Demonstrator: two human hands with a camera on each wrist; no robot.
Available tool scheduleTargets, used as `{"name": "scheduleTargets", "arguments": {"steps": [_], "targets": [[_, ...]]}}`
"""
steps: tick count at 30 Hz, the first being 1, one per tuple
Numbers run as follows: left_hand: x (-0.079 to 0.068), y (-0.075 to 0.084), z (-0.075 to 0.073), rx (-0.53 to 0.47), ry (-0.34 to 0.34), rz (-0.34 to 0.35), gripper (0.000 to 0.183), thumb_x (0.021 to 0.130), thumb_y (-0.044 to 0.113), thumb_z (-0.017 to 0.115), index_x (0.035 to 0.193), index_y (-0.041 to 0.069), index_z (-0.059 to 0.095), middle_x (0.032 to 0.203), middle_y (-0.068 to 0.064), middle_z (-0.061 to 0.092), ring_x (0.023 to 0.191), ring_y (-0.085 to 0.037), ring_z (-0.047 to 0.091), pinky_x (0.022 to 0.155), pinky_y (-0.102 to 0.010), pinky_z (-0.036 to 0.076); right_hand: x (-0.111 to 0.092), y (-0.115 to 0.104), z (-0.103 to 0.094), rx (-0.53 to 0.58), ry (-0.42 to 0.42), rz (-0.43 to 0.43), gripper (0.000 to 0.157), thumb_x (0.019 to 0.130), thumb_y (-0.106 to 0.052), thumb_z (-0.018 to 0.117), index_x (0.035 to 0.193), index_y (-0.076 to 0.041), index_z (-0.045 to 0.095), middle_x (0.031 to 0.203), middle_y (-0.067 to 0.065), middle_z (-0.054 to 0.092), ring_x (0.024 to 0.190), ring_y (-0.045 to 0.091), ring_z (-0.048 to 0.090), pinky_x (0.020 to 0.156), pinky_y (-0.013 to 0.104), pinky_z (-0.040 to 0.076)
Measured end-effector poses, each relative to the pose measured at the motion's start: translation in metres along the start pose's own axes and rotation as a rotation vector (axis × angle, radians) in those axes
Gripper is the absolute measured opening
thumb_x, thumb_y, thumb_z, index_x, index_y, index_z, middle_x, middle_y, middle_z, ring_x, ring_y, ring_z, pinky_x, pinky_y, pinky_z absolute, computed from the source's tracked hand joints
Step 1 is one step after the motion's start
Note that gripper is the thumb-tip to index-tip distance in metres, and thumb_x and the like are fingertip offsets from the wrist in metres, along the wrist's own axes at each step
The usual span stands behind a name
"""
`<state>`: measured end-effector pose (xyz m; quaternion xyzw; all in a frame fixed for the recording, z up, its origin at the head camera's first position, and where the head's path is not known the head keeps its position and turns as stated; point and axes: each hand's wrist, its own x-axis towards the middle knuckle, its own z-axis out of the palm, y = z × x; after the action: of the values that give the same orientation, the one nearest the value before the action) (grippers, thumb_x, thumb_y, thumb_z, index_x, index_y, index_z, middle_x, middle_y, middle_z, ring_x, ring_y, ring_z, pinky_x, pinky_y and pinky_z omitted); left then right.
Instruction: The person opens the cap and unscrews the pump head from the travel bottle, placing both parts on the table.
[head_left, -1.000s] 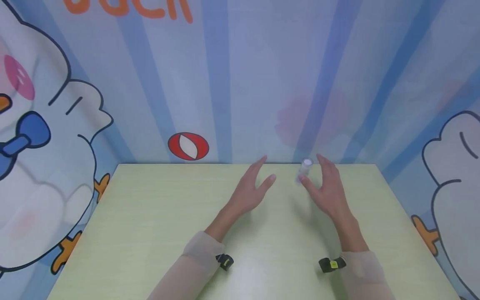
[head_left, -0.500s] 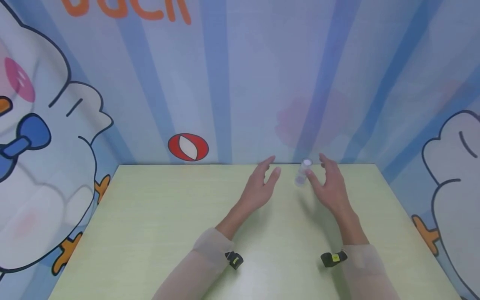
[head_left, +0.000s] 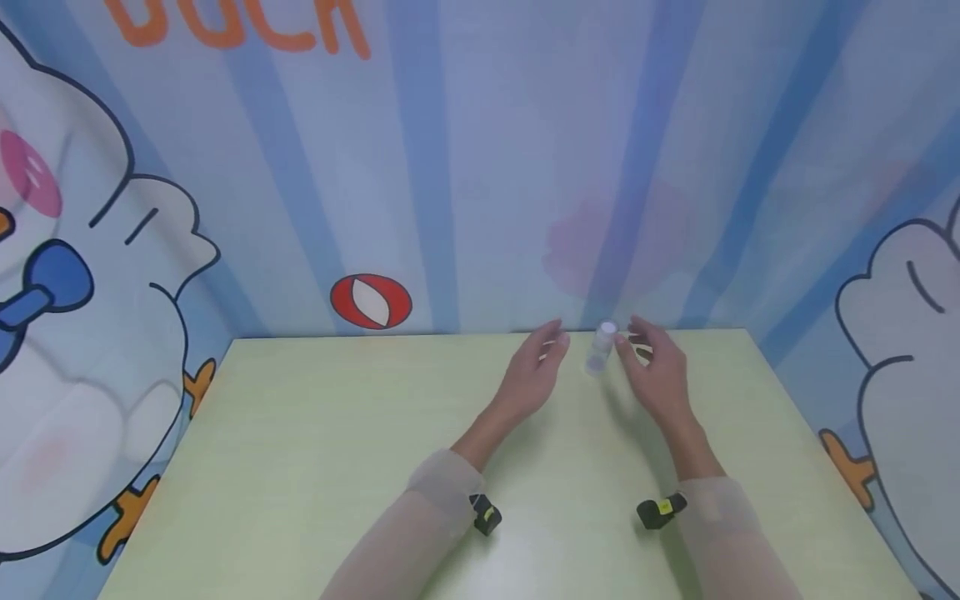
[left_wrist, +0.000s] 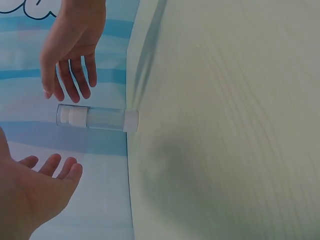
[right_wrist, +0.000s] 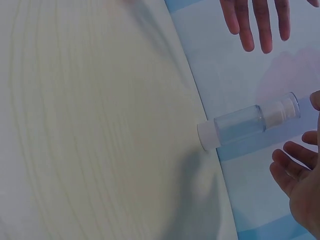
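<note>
A small clear bottle (head_left: 601, 347) with a white base and a white pump top under a transparent cap stands upright near the table's back edge. To its left is my left hand (head_left: 527, 375), fingers loosely bent and holding nothing. My right hand (head_left: 660, 371) is close on the bottle's right side, its thumb tip near the cap. In the left wrist view the bottle (left_wrist: 105, 118) sits between both hands, with a gap on each side. The right wrist view also has the bottle (right_wrist: 240, 125) apart from the fingers (right_wrist: 284, 170) of my right hand.
The pale wood-grain table (head_left: 337, 450) spreads to the left and in front of my arms. Behind it rises a blue striped backdrop (head_left: 495, 167) with cartoon ducks at both sides. A black camera (head_left: 486, 515) is strapped at my left wrist, another black camera (head_left: 660, 510) at my right.
My left hand has moved right, closer to the bottle, and its fingers have drawn in. My right hand's fingers have bent a little more. The bottle stands where it was; the head view has shifted slightly.
</note>
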<state>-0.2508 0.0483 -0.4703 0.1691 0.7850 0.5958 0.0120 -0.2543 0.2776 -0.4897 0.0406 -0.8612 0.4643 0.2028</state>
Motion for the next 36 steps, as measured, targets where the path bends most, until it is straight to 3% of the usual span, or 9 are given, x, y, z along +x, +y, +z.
{"name": "scheduleTargets", "arguments": {"steps": [8,13,19,24,31,36], "targets": [[0.015,0.003,0.012,0.043,0.019,-0.082,0.062,0.115,0.05,0.023,0.163,0.014,0.042,0.164,-0.005,0.046,0.15,-0.025,0.044,0.127,-0.042,0.032,0.001,0.0,0.005,0.02,0.024,0.058,0.046,0.109,-0.028,0.061,0.145,0.001,0.06,0.135,0.022,0.068,0.122,0.038,0.067,0.103,0.049,0.057],[0.021,-0.004,0.024,0.041,0.009,-0.156,0.067,0.114,0.054,0.012,0.163,0.019,0.041,0.16,-0.003,0.052,0.142,-0.026,0.053,0.123,-0.046,0.039,0.0,0.0,0.009,-0.005,0.022,0.091,0.044,0.111,-0.031,0.057,0.141,0.001,0.064,0.133,0.022,0.069,0.12,0.039,0.068,0.102,0.049,0.058],[0.024,-0.01,0.032,0.023,-0.038,-0.206,0.078,0.11,0.063,0.007,0.164,0.018,0.041,0.161,-0.002,0.05,0.146,-0.025,0.049,0.124,-0.046,0.036,-0.003,0.005,0.011,-0.047,0.018,0.152,0.046,0.112,-0.034,0.053,0.14,0.0,0.065,0.128,0.023,0.072,0.115,0.04,0.07,0.101,0.052,0.057],[0.027,-0.009,0.032,0.035,-0.115,-0.216,0.077,0.111,0.061,0.009,0.165,0.013,0.038,0.165,-0.006,0.045,0.153,-0.025,0.039,0.129,-0.042,0.027,-0.005,0.004,0.015,-0.061,0.008,0.17,0.043,0.112,-0.031,0.053,0.138,0.0,0.067,0.119,0.024,0.075,0.11,0.042,0.072,0.099,0.056,0.057],[0.026,-0.012,0.036,0.019,-0.191,-0.203,0.083,0.108,0.068,0.009,0.167,0.014,0.031,0.173,-0.004,0.03,0.16,-0.023,0.025,0.131,-0.042,0.017,-0.007,-0.003,0.02,-0.093,-0.004,0.161,0.036,0.112,-0.021,0.053,0.137,0.0,0.066,0.123,0.024,0.073,0.11,0.043,0.072,0.1,0.057,0.057],[0.026,-0.013,0.038,-0.025,-0.209,-0.186,0.087,0.107,0.07,0.008,0.167,0.011,0.029,0.172,-0.006,0.031,0.159,-0.026,0.029,0.131,-0.044,0.021,-0.008,-0.005,0.022,-0.091,0.006,0.14,0.033,0.11,-0.016,0.055,0.135,0.002,0.067,0.126,0.024,0.072,0.113,0.044,0.071,0.1,0.057,0.057]]}}
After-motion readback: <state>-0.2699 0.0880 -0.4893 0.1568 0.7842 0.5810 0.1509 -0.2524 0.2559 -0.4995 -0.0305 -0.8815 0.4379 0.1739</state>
